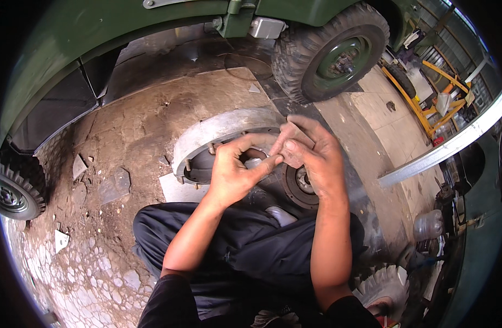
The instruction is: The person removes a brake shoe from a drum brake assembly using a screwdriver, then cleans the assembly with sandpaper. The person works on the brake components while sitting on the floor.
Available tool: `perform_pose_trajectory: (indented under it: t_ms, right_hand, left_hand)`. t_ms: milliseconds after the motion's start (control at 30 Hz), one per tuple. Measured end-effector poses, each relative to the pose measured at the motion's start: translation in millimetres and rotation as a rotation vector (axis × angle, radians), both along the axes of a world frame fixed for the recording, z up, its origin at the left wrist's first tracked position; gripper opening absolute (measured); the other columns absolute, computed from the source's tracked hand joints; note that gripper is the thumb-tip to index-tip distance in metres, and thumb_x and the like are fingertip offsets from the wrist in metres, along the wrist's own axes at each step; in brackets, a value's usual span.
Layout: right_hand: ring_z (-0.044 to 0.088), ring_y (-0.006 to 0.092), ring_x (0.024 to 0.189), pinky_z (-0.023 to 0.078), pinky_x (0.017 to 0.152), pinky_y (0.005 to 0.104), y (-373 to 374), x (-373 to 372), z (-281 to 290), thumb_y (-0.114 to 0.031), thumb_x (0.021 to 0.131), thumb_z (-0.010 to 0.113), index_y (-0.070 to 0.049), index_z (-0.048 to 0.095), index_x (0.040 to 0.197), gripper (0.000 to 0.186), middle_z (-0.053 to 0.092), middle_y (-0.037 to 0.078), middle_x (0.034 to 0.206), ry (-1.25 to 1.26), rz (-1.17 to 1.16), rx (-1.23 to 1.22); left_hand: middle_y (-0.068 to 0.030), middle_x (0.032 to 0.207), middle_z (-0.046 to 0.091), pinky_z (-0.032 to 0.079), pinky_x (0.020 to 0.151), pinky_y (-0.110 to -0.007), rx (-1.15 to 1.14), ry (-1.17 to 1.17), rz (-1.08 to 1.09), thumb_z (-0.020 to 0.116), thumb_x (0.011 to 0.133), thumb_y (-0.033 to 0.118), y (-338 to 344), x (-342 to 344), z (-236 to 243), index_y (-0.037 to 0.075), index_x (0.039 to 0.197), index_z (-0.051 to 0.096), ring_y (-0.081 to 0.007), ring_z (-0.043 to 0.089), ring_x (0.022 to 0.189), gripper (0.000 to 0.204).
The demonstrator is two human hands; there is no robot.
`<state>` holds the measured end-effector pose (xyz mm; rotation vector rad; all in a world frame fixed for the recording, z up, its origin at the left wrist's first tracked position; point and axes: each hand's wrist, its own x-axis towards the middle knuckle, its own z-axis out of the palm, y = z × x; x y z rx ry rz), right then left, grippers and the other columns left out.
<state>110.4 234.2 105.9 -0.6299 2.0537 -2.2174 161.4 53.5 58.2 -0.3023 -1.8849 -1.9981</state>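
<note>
Right hand point(326, 158) and left hand point(233, 168), both half-curled — reddish folded piece point(293, 145) between them, in both pinch grips.

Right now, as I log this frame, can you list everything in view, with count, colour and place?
folded sheet: one, brownish pink, in the right hand's grip
studded drum: one, grey, on the floor beyond the hands
round hub-like part: one, dark, below the right hand
vehicle body: one, green, across the top
large treaded tyre: one, dark grey, upper right, on a green rim
smaller wheel: one, dark, left edge
frame: one, yellow, right
beam: one, pale, right
plastic container: one, clear, lower right
floor fragments: several, grey and white, left
trousers: one pair, black, bottom centre
left hand: one, bare, at the sheet
right hand: one, bare, pinching the sheet
</note>
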Motion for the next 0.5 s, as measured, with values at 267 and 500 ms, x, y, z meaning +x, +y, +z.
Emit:
perform_pose_trajectory:
  t_ms: [267,500]
  right_hand:
    - [0.073,0.0143,0.103,0.06,0.091,0.0283,9,-13,-20,-0.008,0.096,0.084,0.005,0.07,0.134,0.043,0.078,0.011,0.114,-0.107,0.097,0.056]
    - [0.075,0.0157,0.104,0.061,0.092,0.0295,8,-21,-33,-0.013,0.1,0.083,0.007,0.073,0.128,0.035,0.079,0.012,0.11,-0.167,0.189,-0.111]
  left_hand:
    - [-0.0097,0.097,0.084,0.06,0.075,-0.028,-0.044,-0.003,0.04,0.087,0.093,0.01,0,-6,-18,0.0,0.116,0.083,-0.0094,0.075,0.08,0.026]
    - [-0.0095,0.089,0.084,0.06,0.076,-0.028,-0.026,-0.073,0.133,0.084,0.095,0.009,6,-11,-18,0.001,0.11,0.086,-0.0101,0.077,0.08,0.016]
